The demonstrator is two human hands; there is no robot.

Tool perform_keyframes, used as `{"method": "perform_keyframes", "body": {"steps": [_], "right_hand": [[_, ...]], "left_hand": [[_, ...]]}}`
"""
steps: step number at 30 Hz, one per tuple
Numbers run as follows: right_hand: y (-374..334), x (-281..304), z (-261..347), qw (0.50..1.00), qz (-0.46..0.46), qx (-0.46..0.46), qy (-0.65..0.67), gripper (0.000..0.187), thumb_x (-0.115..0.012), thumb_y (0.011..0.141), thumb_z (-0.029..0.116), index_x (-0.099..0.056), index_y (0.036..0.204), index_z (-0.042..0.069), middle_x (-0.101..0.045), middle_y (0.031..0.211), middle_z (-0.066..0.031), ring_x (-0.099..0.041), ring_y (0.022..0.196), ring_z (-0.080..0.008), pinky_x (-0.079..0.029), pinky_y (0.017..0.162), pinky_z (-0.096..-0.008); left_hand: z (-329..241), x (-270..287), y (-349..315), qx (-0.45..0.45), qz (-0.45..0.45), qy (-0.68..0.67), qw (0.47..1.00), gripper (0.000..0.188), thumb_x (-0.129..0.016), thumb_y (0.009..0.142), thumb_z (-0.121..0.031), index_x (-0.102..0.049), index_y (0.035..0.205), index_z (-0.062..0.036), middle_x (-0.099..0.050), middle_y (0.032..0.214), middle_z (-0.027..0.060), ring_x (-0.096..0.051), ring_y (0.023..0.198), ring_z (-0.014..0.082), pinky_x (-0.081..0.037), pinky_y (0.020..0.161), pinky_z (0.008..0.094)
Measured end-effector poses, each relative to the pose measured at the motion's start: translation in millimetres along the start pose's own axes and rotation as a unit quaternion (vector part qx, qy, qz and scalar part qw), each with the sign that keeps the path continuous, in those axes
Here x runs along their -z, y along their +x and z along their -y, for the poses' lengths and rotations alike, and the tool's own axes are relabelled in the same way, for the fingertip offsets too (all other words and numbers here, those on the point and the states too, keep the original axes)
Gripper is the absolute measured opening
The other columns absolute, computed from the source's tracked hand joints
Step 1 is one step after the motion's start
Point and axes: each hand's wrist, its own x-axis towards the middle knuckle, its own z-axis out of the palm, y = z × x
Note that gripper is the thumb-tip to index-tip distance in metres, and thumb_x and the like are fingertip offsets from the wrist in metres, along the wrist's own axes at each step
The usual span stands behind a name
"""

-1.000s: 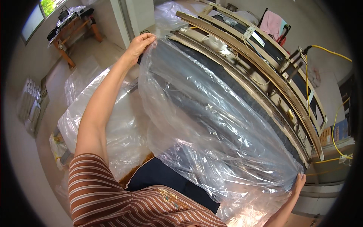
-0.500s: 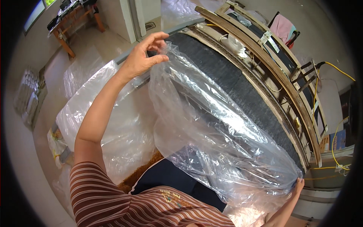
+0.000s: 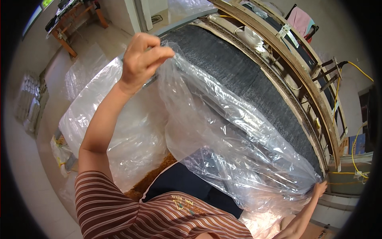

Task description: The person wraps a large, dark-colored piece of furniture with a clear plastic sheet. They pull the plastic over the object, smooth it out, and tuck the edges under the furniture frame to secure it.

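Observation:
A wide sheet of clear plastic film (image 3: 223, 119) stretches slantwise across my front, wrinkled and shiny. Its upper left corner is pinched in my left hand (image 3: 144, 59), whose fingers are closed. At the lower right, my right hand (image 3: 318, 189) grips the gathered other end; its fingers are partly hidden. Behind the film lies a dark grey work surface (image 3: 234, 67), long and slightly worn, and the film's far edge hangs over its near side. The lower part of the sheet falls in folds towards my lap.
A wooden frame machine (image 3: 278, 59) with a long bar runs along the surface's far side, with yellow cables (image 3: 358, 71). More plastic film (image 3: 91, 99) is heaped on the left. A wooden table (image 3: 71, 28) stands far left; a pink cloth (image 3: 300, 19) hangs far right.
My left hand has shifted slightly left and closed its fingers on the film's corner. My right hand has moved a little up and right, and the sheet's upper edge looks tauter.

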Motion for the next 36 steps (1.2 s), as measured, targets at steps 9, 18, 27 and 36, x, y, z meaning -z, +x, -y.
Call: {"method": "perform_keyframes", "body": {"steps": [9, 18, 27, 36], "right_hand": [[-233.0, 252.6, 264.6, 0.540, 0.242, 0.557, 0.583, 0.021, -0.058, 0.091, 0.012, -0.064, 0.109, 0.004, -0.060, 0.113, -0.0079, -0.057, 0.107, -0.0180, -0.046, 0.092, -0.0313], [-367.2, 282.4, 334.7, 0.284, 0.457, 0.513, 0.669, 0.020, -0.061, 0.091, 0.022, -0.064, 0.090, 0.002, -0.063, 0.085, -0.0008, -0.055, 0.082, -0.0088, -0.044, 0.077, -0.0250], [-368.7, 281.1, 334.7, 0.251, 0.605, 0.442, 0.613, 0.021, -0.059, 0.094, 0.029, -0.063, 0.087, 0.010, -0.060, 0.085, 0.0047, -0.049, 0.080, -0.0045, -0.041, 0.078, -0.0210], [-368.5, 278.5, 337.6, 0.259, 0.622, 0.461, 0.578, 0.022, -0.059, 0.094, 0.032, -0.062, 0.087, 0.012, -0.057, 0.083, 0.0064, -0.048, 0.080, -0.0038, -0.040, 0.077, -0.0215]], "left_hand": [[-68.4, 12.0, -7.1, -0.139, -0.079, -0.061, 0.985, 0.040, -0.082, 0.060, -0.002, -0.066, 0.095, -0.0145, -0.049, 0.085, -0.0025, -0.052, 0.074, 0.0146, -0.042, 0.062, 0.0274], [-88.9, 18.0, -16.5, -0.129, -0.044, -0.074, 0.988, 0.042, -0.083, 0.059, 0.000, -0.059, 0.090, -0.0154, -0.049, 0.089, -0.0008, -0.052, 0.073, 0.0156, -0.040, 0.059, 0.0268], [-79.3, 18.2, -35.4, -0.089, -0.061, -0.112, 0.988, 0.041, -0.082, 0.060, -0.005, -0.063, 0.095, -0.0160, -0.053, 0.088, -0.0044, -0.055, 0.076, 0.0121, -0.040, 0.064, 0.0262], [-89.9, 16.6, -32.1, 0.072, -0.079, -0.156, 0.982, 0.037, -0.083, 0.067, -0.015, -0.062, 0.098, -0.0107, -0.057, 0.095, -0.0014, -0.057, 0.080, 0.0149, -0.044, 0.073, 0.0285]]}}
